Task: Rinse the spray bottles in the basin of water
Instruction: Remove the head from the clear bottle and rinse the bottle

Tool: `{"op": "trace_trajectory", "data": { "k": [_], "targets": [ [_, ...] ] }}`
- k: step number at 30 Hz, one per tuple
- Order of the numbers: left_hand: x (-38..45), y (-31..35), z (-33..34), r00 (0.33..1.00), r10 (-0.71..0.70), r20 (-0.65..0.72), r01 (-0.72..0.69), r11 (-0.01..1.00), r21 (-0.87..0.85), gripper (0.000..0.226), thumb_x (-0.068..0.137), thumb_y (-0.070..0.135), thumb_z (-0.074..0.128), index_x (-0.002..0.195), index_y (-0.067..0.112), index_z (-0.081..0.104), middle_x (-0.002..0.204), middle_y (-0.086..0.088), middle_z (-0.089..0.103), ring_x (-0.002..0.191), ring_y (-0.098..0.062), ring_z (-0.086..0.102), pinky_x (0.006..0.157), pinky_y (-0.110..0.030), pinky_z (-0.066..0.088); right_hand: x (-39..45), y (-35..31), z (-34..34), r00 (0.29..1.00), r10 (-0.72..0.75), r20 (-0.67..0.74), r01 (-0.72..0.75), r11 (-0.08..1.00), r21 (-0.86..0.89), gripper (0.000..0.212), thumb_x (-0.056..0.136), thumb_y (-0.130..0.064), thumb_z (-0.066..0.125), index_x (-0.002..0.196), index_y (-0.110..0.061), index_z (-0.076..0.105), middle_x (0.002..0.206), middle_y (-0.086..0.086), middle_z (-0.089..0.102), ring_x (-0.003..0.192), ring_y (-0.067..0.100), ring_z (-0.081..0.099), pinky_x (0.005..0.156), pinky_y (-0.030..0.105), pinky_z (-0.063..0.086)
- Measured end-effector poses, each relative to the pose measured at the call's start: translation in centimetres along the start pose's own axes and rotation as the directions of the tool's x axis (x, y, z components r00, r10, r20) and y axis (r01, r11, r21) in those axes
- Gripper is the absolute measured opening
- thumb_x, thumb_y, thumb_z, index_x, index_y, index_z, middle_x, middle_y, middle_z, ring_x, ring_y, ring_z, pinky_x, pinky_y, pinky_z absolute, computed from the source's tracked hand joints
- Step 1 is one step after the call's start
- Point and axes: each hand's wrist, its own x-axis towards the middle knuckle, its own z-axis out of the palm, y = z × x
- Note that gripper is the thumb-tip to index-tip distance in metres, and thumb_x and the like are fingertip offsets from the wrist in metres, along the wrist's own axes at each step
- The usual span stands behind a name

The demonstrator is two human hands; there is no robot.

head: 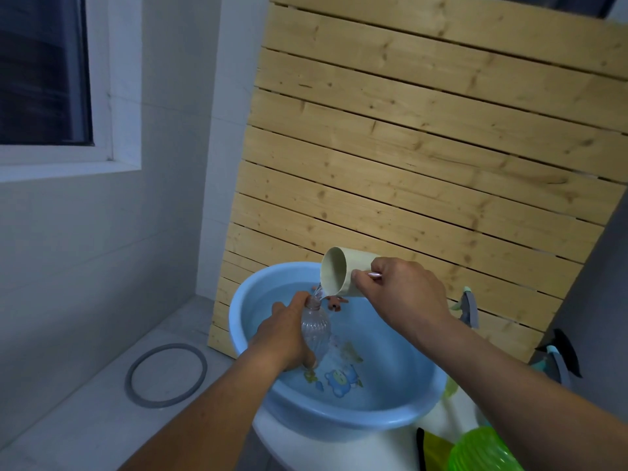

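Blue basin (418, 419) of water, its twelve o'clock rim near a wooden slat panel (424, 147). Left hand (285, 338) fingers wrap a clear bottle (316, 329) above the water. Right hand (404, 294) fingers curl around a tilted beige cup (343, 275), pouring at the bottle's mouth.

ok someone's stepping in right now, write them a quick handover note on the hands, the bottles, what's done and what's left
Left hand grips the clear ribbed plastic bottle by its neck and body, capless, tilted over the light blue round plastic basin.
Right hand holds the tipped beige plastic cup, and water runs from it into the bottle's mouth.
Done: basin holds water, clear bottle being filled.
Left: swirl and empty this bottle, then rinse the green translucent bottle lying at the lower right, outside the basin.
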Motion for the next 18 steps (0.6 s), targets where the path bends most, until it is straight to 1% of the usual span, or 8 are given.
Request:
{"op": "trace_trajectory", "data": {
  "k": [2,8,11,14,16,18],
  "targets": [
    [-0.03,-0.01,0.0,1.0,-0.003,0.001,0.003,1.0,-0.004,0.095,0.056,0.025,0.091,0.123,0.048,0.029,0.111,0.003,0.037,0.084,-0.022,0.054,0.069,-0.031,0.046,-0.03,-0.15,-0.12,1.0,-0.013,0.001,0.013,1.0,-0.014,0.044,0.086,-0.051,0.049,0.061,-0.016,0.049,0.052,-0.004,0.048,0.049,0.013,0.041,0.045,0.025,0.02],
    [-0.17,0.06,-0.07,1.0,-0.004,0.003,0.004,1.0,-0.008,0.096,0.055,0.023,0.091,0.125,0.047,0.031,0.113,0.002,0.038,0.087,-0.024,0.055,0.072,-0.033,0.05,-0.18,-0.46,-0.52,0.996,-0.085,0.015,0.086,0.994,-0.069,0.042,0.089,-0.051,0.046,0.062,-0.02,0.048,0.054,-0.004,0.047,0.055,0.024,0.047,0.044,0.025,0.02],
    [-0.2,0.14,-0.13,1.0,-0.011,0.005,0.011,1.0,-0.004,0.097,0.054,0.024,0.091,0.126,0.047,0.031,0.113,0.002,0.039,0.087,-0.023,0.054,0.073,-0.034,0.05,-0.28,-0.61,-0.57,0.993,-0.12,0.01,0.12,0.988,-0.102,0.04,0.09,-0.052,0.046,0.066,-0.02,0.052,0.055,-0.004,0.047,0.057,0.024,0.047,0.044,0.025,0.02],
    [-0.21,0.16,-0.13,1.0,-0.013,0.007,0.013,1.0,0.002,0.097,0.053,0.025,0.092,0.126,0.047,0.03,0.114,0.002,0.039,0.089,-0.024,0.054,0.075,-0.036,0.051,-0.41,-0.74,-0.51,0.989,-0.15,-0.011,0.148,0.982,-0.117,0.04,0.09,-0.052,0.047,0.065,-0.021,0.05,0.054,-0.004,0.042,0.058,0.024,0.044,0.047,0.027,0.022],
    [-0.18,0.15,-0.12,1.0,-0.01,0.003,0.01,1.0,0.005,0.096,0.053,0.025,0.092,0.125,0.046,0.031,0.113,0.002,0.039,0.089,-0.024,0.055,0.074,-0.035,0.051,-0.54,-0.85,-0.5,0.984,-0.179,-0.027,0.173,0.975,-0.138,0.039,0.091,-0.052,0.047,0.068,-0.022,0.054,0.057,-0.003,0.047,0.06,0.023,0.044,0.049,0.028,0.025],
    [-0.13,0.13,-0.09,1.0,-0.012,0.0,0.012,1.0,0.009,0.097,0.053,0.025,0.091,0.126,0.046,0.03,0.112,0.002,0.038,0.086,-0.024,0.054,0.07,-0.033,0.048,-0.7,-0.97,-0.47,0.974,-0.221,-0.045,0.211,0.964,-0.163,0.039,0.091,-0.053,0.046,0.071,-0.022,0.059,0.063,-0.002,0.057,0.063,0.024,0.048,0.051,0.028,0.027]
  ]
}}
